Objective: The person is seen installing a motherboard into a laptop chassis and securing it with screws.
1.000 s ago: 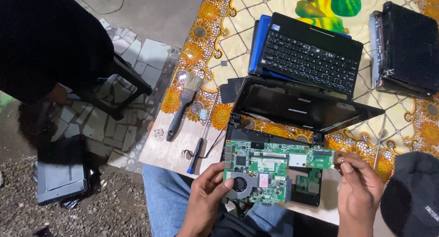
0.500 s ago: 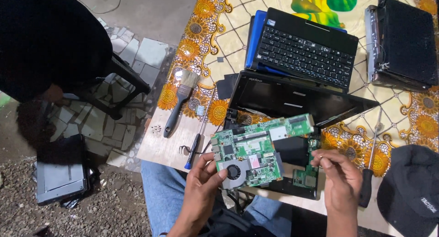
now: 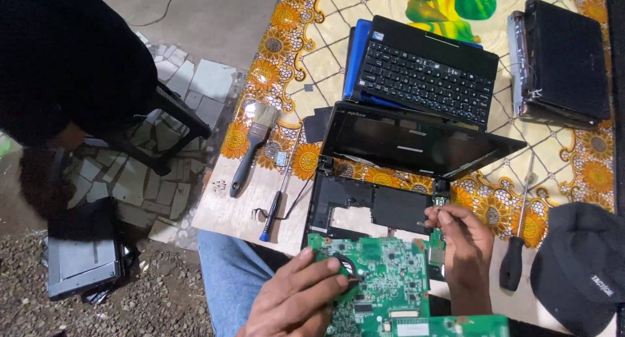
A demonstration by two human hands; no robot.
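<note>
On the flower-patterned tablecloth (image 3: 286,57), the left hand (image 3: 299,301) grips the green motherboard (image 3: 390,291) (lifted clear); the right hand (image 3: 459,242) pinches at the empty laptop base (image 3: 364,207), probably freeing a connector next.

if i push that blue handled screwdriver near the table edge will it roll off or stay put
The blue-handled screwdriver looks thin and round-shafted, so it would probably roll sideways if nudged. Its handle tip lies close to the table edge, so a push toward that edge may well send it off. It looks light; the thin dark cable touching it might drag slightly.
</note>
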